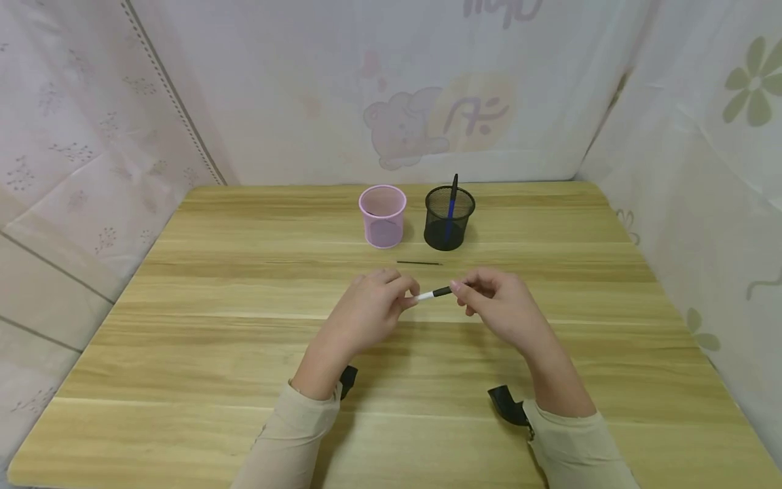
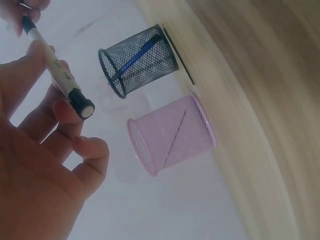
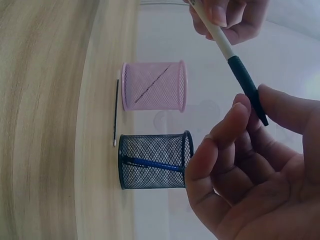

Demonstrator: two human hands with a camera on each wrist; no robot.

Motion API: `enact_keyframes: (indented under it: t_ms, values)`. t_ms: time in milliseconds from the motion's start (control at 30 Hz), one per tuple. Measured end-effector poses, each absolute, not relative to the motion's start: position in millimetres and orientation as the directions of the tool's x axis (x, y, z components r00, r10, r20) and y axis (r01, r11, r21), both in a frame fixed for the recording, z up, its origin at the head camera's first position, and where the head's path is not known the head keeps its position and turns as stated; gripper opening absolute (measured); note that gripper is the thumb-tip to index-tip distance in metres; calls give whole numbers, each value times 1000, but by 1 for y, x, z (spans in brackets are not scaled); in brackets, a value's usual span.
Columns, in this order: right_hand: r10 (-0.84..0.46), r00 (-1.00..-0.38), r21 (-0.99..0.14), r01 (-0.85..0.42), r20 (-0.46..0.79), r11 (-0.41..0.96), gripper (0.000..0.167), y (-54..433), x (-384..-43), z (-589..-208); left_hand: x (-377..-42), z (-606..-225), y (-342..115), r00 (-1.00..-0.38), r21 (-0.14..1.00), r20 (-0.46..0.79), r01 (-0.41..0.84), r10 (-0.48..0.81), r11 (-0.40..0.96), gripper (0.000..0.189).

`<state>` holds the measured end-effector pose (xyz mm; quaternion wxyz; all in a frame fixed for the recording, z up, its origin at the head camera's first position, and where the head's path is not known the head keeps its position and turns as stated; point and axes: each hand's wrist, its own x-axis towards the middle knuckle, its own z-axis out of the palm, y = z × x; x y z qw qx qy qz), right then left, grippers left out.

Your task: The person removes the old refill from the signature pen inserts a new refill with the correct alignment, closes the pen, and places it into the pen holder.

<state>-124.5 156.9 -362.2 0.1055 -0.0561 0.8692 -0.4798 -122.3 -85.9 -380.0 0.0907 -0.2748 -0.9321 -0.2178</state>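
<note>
A white pen [image 1: 425, 296] with a dark grip section is held between both hands above the table. My left hand [image 1: 373, 305] pinches its white barrel; the dark button end [image 2: 81, 104] points out past those fingers in the left wrist view. At the other end, the thumb and a finger of my right hand [image 1: 504, 305] pinch the dark tapered tip [image 3: 250, 90]. Just beyond the hands, a thin dark pen refill [image 1: 419, 263] lies on the table, in front of the two mesh cups.
Toward the back stand a pink mesh cup [image 1: 384, 234] with a thin dark stick inside and a black mesh cup [image 1: 435, 231] holding a blue pen [image 1: 453, 202]. The wooden table [image 1: 201, 305] is bounded by printed curtains at the back and sides.
</note>
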Motion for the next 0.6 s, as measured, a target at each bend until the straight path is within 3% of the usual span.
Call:
enact_keyframes:
  t_ms: [233,600]
  values:
    - [-184,-967,-831,44,-174,554,61,157,-124,-361,-121,-378,-87,-816,365,328,574,476,733,8]
    - [-324,-944,-859,-108,-70,501,34,158,-124,-365,-120,-376,-91,-826,362,307,561,473,745,9]
